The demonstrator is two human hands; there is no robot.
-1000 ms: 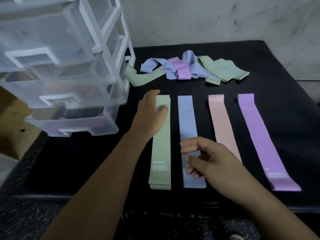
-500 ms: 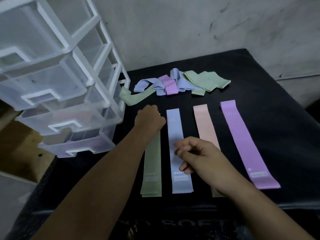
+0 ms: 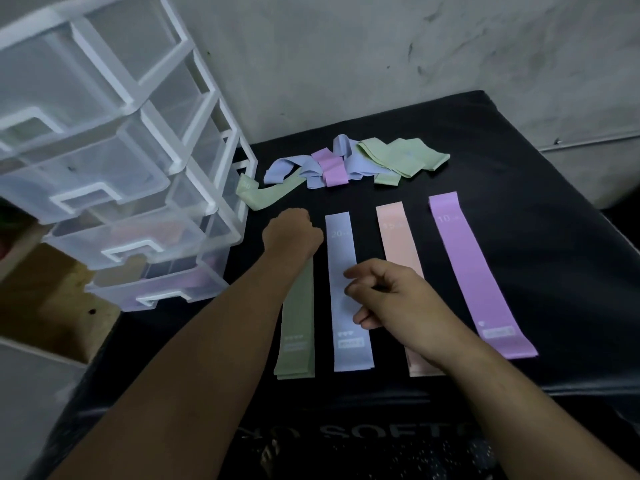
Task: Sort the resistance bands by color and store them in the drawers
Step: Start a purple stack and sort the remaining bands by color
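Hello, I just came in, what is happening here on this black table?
A person is sorting resistance bands by colour. Four flat rows lie side by side on the black table: green stack, blue band, peach band and purple band. The left hand is closed over the far end of the green stack; the right hand hovers half curled above the blue band. An unsorted pile waits behind, and the clear drawer unit stands at the left.

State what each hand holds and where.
Left hand is closed on the far end of the green band. Right hand holds nothing, hovering over the blue band.
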